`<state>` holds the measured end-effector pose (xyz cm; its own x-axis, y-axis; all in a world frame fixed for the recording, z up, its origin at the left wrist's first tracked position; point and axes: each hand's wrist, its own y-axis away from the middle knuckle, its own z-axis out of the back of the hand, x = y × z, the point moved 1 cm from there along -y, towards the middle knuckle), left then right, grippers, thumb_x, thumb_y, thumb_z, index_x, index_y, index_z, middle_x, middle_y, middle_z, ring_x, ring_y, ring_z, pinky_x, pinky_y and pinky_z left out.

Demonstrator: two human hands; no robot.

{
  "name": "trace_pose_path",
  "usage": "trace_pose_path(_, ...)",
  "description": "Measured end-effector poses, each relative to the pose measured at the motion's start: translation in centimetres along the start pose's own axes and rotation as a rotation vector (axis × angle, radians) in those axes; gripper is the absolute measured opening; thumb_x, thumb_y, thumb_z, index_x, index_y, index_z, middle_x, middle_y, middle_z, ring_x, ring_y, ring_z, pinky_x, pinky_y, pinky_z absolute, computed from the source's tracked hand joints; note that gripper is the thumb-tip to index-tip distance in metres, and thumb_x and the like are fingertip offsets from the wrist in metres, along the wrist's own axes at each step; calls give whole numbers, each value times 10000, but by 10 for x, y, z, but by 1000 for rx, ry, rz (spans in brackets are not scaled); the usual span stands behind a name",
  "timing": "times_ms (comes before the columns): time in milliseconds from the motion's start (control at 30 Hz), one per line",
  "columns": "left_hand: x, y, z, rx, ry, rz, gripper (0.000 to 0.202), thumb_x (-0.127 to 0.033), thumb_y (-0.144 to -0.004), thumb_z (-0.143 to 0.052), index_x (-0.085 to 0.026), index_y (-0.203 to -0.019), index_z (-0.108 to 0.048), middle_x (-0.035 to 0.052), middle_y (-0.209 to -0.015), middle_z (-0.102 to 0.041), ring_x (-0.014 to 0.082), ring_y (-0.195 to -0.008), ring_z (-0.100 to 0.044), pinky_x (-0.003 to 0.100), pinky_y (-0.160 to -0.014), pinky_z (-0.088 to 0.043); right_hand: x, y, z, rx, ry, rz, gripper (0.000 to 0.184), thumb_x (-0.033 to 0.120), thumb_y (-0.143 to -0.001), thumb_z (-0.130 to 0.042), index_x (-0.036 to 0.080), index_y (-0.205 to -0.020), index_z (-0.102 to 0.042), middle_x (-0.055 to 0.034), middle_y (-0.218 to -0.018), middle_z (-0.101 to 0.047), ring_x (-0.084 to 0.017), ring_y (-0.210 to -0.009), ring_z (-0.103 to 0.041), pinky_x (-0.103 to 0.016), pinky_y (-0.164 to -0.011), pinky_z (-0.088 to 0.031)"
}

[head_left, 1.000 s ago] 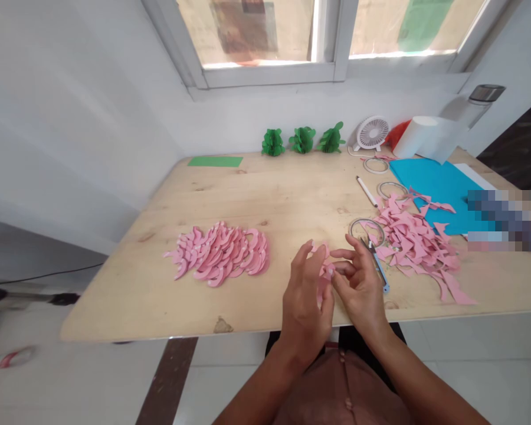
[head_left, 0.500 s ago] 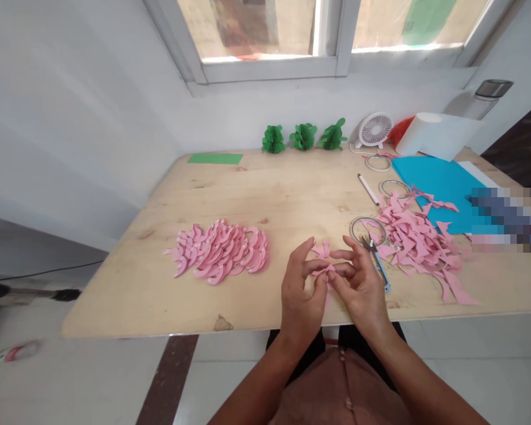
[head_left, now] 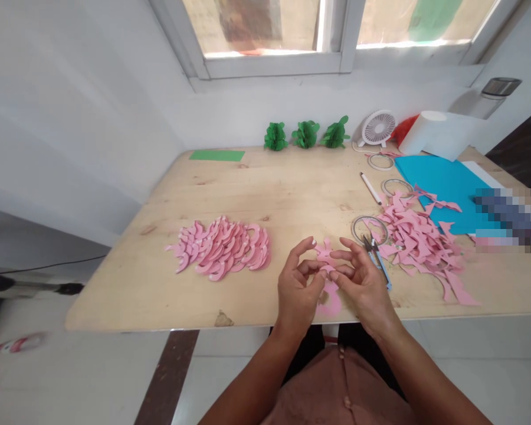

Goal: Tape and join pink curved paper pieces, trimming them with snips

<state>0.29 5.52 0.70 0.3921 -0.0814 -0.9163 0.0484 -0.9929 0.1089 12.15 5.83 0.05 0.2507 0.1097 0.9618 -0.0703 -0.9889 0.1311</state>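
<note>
Between the fingertips of my left hand [head_left: 298, 287] and my right hand [head_left: 361, 283] is a small curved piece of pink paper [head_left: 328, 268]. Both thumbs and forefingers pinch it, one at each end. More pink paper pieces [head_left: 331, 301] lie on the table below and behind my hands, partly hidden by the fingers. Just right of my right hand rest thread snips [head_left: 380, 264] with blue handles. To the left spreads a pile of curved pink paper strips [head_left: 230, 248] with pale ends.
Pink paper scraps [head_left: 420, 236] are heaped at the right, near tape rings [head_left: 370, 230] and a white pen [head_left: 370, 189]. Blue sheets [head_left: 446, 189] lie behind them. Along the wall stand green paper shapes [head_left: 307, 134] and a small fan [head_left: 377, 128]. A green strip [head_left: 216, 155] lies far left.
The pinched piece now shows a clearer curve between my fingertips. My hands have shifted slightly, leaving more of the pink pieces beneath them visible. The camera view has moved a little.
</note>
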Motion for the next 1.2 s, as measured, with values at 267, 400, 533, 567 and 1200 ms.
trace_pose_path(267, -3, -2, -7, -126, 93, 6, 515, -75, -683, -666, -196, -1168, -542, -3, -766, -639, 95, -647, -610, 174, -545, -495, -1, 1, 0, -60, 2, 61, 574, 254, -677, -766, 292, -1193, -518, 1, -982, -598, -92, -691, -630, -246, -693, -534)
trace_pose_path(400, 0, 0, -7, -170, 128, 48, 525, -96, -665, -693, -200, -1158, -545, 23, -840, -646, 109, -678, -622, 171, -522, -489, -2, 2, 1, -58, -1, 60, 562, 249, -685, -761, 295, -1191, -521, 2, -985, -597, -85, -691, -627, -238, -698, -534)
trace_pose_path(533, 1, -1, -8, -182, 130, 42, 511, -109, -646, -712, -218, -1123, -566, 38, -980, -635, 103, -708, -625, 172, -532, -499, -3, 3, 2, -51, 7, 46, 568, 250, -687, -761, 291, -1201, -525, 1, -996, -595, -82, -704, -621, -231, -706, -527)
trace_pose_path(567, 0, -1, -8, -182, 128, 36, 505, -110, -640, -716, -220, -1112, -573, 37, -1007, -629, 102, -721, -625, 177, -553, -510, -3, 3, 2, -52, 5, 43, 570, 250, -684, -764, 291, -1200, -526, 1, -996, -595, -81, -703, -620, -231, -705, -526)
trace_pose_path(1200, -2, -9, -15, -132, -84, -143, 479, -80, -740, -607, -199, -1199, -538, 38, -880, -687, 131, -760, -659, 234, -694, -516, 8, 7, -1, -38, -188, -72, 211, 365, -714, -754, 238, -878, -714, -42, -968, -683, -209, -993, -577, -373, -950, -405)
